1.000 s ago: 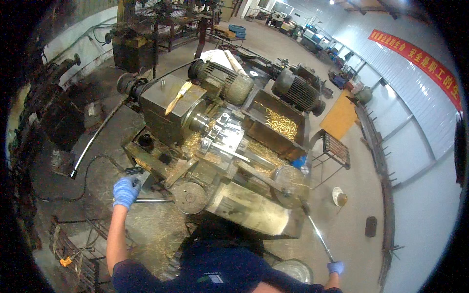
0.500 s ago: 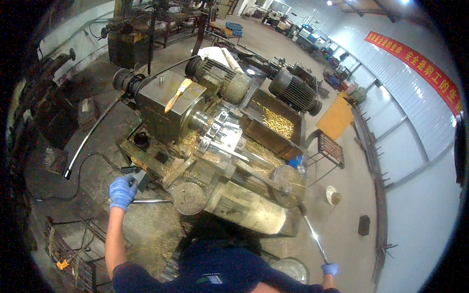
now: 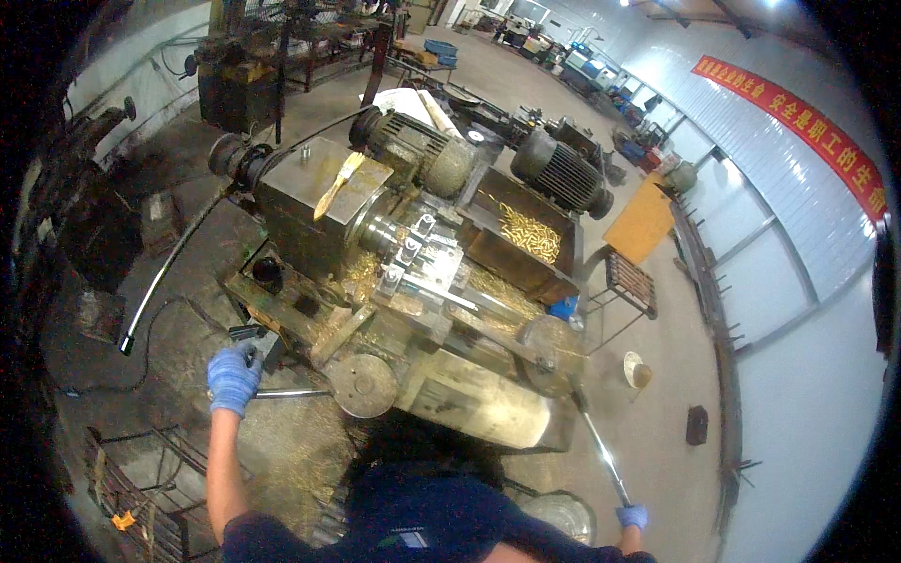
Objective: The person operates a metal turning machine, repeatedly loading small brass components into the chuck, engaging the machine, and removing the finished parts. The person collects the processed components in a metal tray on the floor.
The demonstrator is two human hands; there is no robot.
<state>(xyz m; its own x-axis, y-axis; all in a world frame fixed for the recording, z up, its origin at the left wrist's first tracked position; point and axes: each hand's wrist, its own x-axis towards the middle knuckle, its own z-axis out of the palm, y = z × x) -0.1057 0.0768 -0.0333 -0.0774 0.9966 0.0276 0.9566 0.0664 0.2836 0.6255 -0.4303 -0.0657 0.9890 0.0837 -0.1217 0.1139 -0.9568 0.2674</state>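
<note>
My left hand [image 3: 234, 379], in a blue glove, is closed around the outer end of a short metal lever [image 3: 293, 393]. That lever runs to a round metal disc [image 3: 366, 385] at the front of a small lathe. A grey box [image 3: 268, 349] sits just beyond the left hand's fingers. At the lower right, my gloved right hand [image 3: 632, 516] grips the end of a long shiny lever [image 3: 603, 448], which slopes up to a second disc [image 3: 552, 355]. Between them lie the chuck [image 3: 380, 233] and the metal tool slide [image 3: 427, 266], with golden chips around them.
A brush [image 3: 338, 186] lies on the headstock [image 3: 305, 202]. Small brass-coloured parts [image 3: 530, 235] fill part of a metal bin behind the slide. Two motors [image 3: 560, 172] stand at the back. A metal rod [image 3: 169, 272] slants down at left; a rack [image 3: 631, 280] stands at right.
The whole view has shifted slightly. Both hands keep their grips on the levers, with no clear movement of either lever.
</note>
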